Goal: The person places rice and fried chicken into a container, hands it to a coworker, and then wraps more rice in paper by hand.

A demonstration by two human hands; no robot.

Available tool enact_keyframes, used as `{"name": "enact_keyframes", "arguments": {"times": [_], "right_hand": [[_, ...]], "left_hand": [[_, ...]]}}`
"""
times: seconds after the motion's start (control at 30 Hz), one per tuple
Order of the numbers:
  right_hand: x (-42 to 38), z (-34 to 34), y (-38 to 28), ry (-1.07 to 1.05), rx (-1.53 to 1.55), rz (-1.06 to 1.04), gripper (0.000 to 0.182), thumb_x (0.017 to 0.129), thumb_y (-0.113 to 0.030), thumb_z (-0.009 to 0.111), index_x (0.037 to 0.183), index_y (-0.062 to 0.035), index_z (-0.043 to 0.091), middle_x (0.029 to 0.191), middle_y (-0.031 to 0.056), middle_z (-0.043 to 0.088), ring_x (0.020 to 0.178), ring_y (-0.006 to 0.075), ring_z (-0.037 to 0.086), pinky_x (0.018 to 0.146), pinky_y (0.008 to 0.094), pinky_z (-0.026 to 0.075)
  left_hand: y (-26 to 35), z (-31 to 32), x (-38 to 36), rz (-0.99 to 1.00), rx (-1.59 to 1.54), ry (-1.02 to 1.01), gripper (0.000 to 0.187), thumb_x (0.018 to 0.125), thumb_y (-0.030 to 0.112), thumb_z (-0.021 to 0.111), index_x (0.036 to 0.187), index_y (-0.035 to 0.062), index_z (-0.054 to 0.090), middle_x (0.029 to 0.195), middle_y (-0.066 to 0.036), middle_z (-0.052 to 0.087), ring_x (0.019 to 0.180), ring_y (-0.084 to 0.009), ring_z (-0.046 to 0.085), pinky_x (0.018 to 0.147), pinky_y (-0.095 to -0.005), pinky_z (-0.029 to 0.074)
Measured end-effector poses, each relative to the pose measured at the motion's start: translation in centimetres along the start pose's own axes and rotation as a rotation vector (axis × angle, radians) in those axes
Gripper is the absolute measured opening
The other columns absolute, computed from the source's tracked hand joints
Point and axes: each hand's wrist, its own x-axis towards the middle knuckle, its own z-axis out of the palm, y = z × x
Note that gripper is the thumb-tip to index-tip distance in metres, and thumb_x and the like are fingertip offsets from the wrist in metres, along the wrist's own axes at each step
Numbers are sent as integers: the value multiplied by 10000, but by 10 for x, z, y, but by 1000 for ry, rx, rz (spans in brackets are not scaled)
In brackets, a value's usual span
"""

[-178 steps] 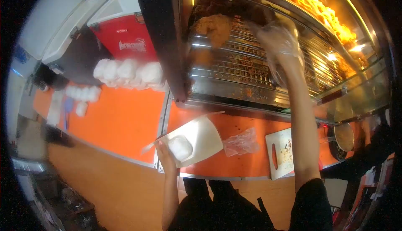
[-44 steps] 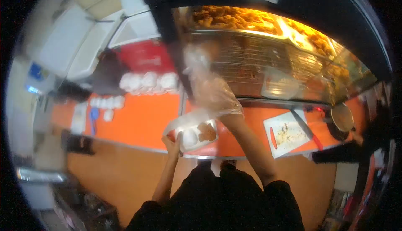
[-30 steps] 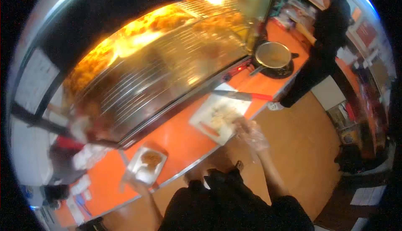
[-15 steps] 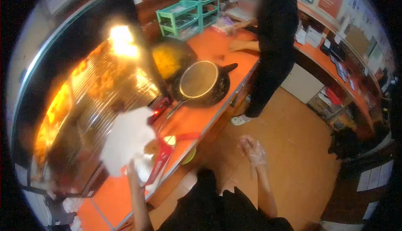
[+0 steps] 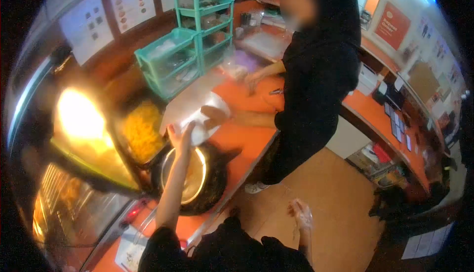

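My left hand [image 5: 180,137] is stretched out over the counter, its fingers closed on the near edge of a sheet of white paper [image 5: 217,103]. A brown piece [image 5: 213,116], too blurred to name, lies on the paper. Under my left forearm a round sieve [image 5: 201,178] rests over a black pan [image 5: 217,180]. My right hand [image 5: 301,213], in a clear plastic glove, hangs above the floor at the right, fingers loosely bent and apart. I see nothing in it.
A person in black [image 5: 316,89] stands at the counter [image 5: 247,146], both arms over it close to the paper. Yellow food [image 5: 142,131] fills a dark container at the left, beside the lit glass case [image 5: 84,124]. Green tiered racks [image 5: 170,64] stand behind.
My left hand has carried the white paper forward past the pan, towards the other person. My view has shifted the same way. The right hand remains held out at the side.
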Motion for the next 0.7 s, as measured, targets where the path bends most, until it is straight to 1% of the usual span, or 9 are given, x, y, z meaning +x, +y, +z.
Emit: {"name": "enact_keyframes", "arguments": {"times": [0.1, 0.13, 0.2, 0.27, 0.33, 0.43, 0.5, 0.53, 0.7], "right_hand": [[26, -16, 15, 18, 103, 90, 363, 941, -340, 582, 986, 17, 628, 771, 94, 660, 657, 173, 631, 580, 314, 503], [32, -20, 14, 24, 150, 107, 369, 943, -350, 582, 982, 13, 633, 774, 92, 661, 644, 174, 631, 580, 310, 505], [46, -28, 21, 24, 206, 161, 369, 946, -361, 582, 978, 3, 640, 778, 88, 662, 620, 174, 629, 575, 301, 509], [61, -36, 30, 14, 220, 239, 359, 947, -363, 585, 980, -11, 646, 780, 86, 662, 599, 173, 627, 565, 291, 512], [82, -41, 25, -26, 313, 212, 348, 945, -352, 594, 983, -10, 645, 785, 84, 662, 625, 169, 628, 580, 290, 519], [128, -49, 23, -127, 277, 145, 314, 946, -324, 598, 983, -16, 647, 795, 80, 663, 638, 168, 624, 574, 297, 524], [171, -42, 26, -171, 92, -62, 288, 948, -308, 595, 972, -26, 649, 790, 76, 661, 619, 166, 613, 553, 294, 517], [192, -39, 27, -222, 75, -79, 284, 952, -302, 586, 969, -24, 646, 787, 81, 656, 622, 165, 610, 553, 298, 512], [242, 9, -80, -594, 15, -179, 268, 967, -271, 540, 950, -18, 629, 769, 104, 630, 633, 162, 592, 555, 315, 487]], "left_hand": [[-93, 59, 56, -141, 313, 109, 857, 630, 217, 878, 1325, 2, 425, 1265, -164, 534, 1142, -246, 529, 963, -347, 421], [-90, 78, 61, -177, 372, 73, 977, 599, 290, 895, 1372, -30, 390, 1382, -209, 466, 1250, -280, 480, 1057, -369, 367], [-136, 105, 78, -135, 428, 139, 896, 604, 247, 889, 1317, -20, 417, 1292, -193, 521, 1196, -272, 505, 1034, -370, 390], [-146, 122, 77, -150, 69, 29, 829, 585, 205, 899, 1229, 3, 419, 1160, -150, 552, 1089, -248, 537, 955, -370, 446], [-200, 127, 83, -160, 22, 21, 813, 554, 191, 922, 1178, 19, 430, 1128, -133, 547, 1041, -233, 549, 919, -358, 465], [-277, 127, 90, -58, 315, 179, 821, 579, 185, 912, 1200, 15, 403, 1138, -138, 546, 1043, -239, 550, 919, -355, 475], [-264, 131, 86, -88, 465, 228, 729, 630, 198, 867, 1189, 18, 434, 1129, -132, 559, 1031, -235, 557, 909, -357, 479], [-251, 133, 83, -106, 533, 236, 684, 656, 204, 844, 1183, 19, 450, 1124, -130, 566, 1025, -233, 561, 904, -357, 481], [-169, 118, 69, -142, 745, 86, 472, 785, 237, 730, 1156, 25, 529, 1100, -117, 600, 995, -223, 579, 878, -360, 490]]}}
